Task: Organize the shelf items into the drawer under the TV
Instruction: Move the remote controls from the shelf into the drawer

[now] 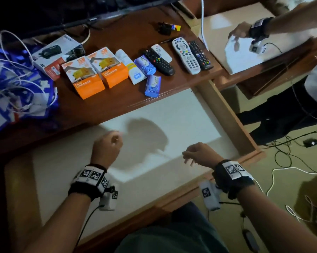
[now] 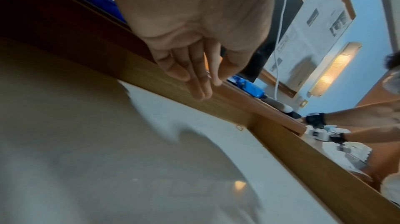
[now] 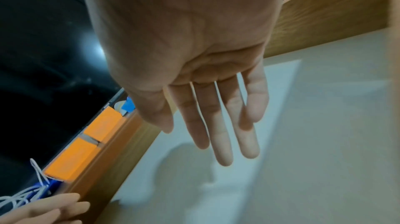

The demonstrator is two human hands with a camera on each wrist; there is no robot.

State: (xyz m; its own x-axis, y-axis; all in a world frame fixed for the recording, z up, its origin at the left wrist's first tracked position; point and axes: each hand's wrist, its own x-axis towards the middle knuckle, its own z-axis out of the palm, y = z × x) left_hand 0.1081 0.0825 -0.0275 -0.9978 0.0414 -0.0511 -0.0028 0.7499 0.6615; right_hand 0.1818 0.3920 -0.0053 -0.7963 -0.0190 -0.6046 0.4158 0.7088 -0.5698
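Head view: both hands' fingers loosely extended, empty, above the drawer [image 1: 172,114].

The head camera looked steeply down from above onto the open drawer [image 1: 172,114] and the counter [image 1: 103,105] behind it. The left wrist camera sat close under the left hand [image 2: 194,39], facing along the drawer's rear wall. The right wrist camera sat close under the right hand [image 3: 194,56], facing the same drawer floor, which all three views shared.

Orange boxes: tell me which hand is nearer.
Left. The left hand hovers over the drawer just below the orange boxes; the right hand hangs farther right.
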